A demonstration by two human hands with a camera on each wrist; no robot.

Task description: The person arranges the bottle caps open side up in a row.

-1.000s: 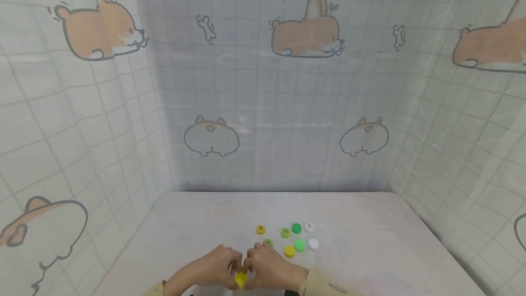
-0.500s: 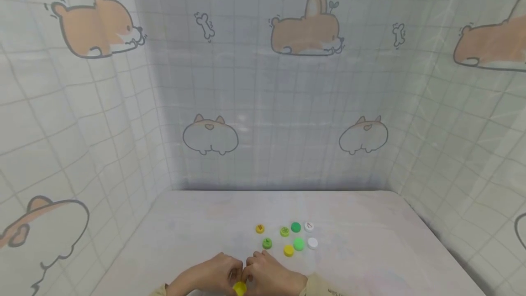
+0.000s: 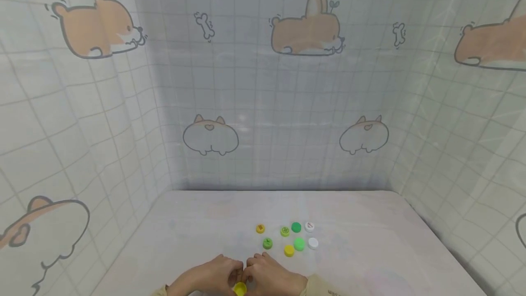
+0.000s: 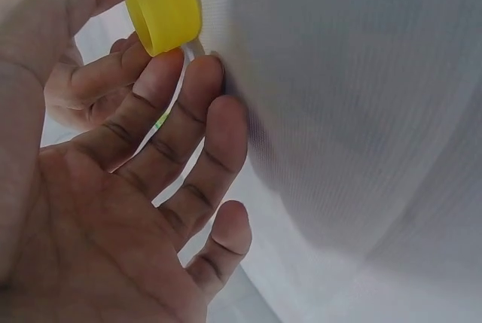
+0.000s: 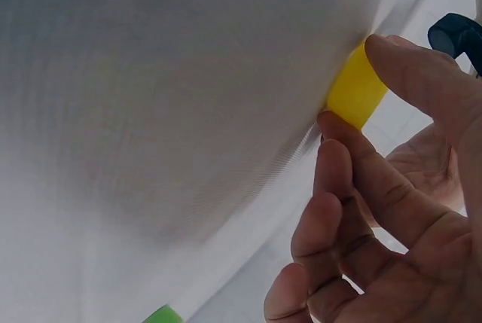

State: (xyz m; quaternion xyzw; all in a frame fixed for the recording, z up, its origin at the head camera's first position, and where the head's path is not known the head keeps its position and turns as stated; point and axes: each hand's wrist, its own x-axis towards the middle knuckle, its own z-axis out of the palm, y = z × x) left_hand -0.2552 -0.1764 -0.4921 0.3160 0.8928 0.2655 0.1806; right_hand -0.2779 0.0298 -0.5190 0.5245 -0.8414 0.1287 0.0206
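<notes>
A yellow cap (image 3: 240,288) is between the two hands at the bottom edge of the head view. My left hand (image 3: 213,276) pinches it from the left; in the left wrist view the thumb and index finger hold the yellow cap (image 4: 166,8), the other fingers of the left hand (image 4: 128,180) loosely bent. From the other side my right hand (image 3: 273,277) pinches it; in the right wrist view the thumb and index finger of the right hand (image 5: 399,195) lie on the yellow cap (image 5: 357,91).
Beyond the hands on the pale table (image 3: 197,223) lie several caps: an orange-yellow one (image 3: 260,228), a green one (image 3: 267,243), a yellow one (image 3: 289,251), a light green one (image 3: 299,244), a white one (image 3: 313,243), others behind. Patterned curtains (image 3: 263,90) surround the table.
Compared with a second ago, both hands and the yellow cap between them are lower in the head view, nearer the bottom edge. The green cap behind the right hand is now uncovered.
</notes>
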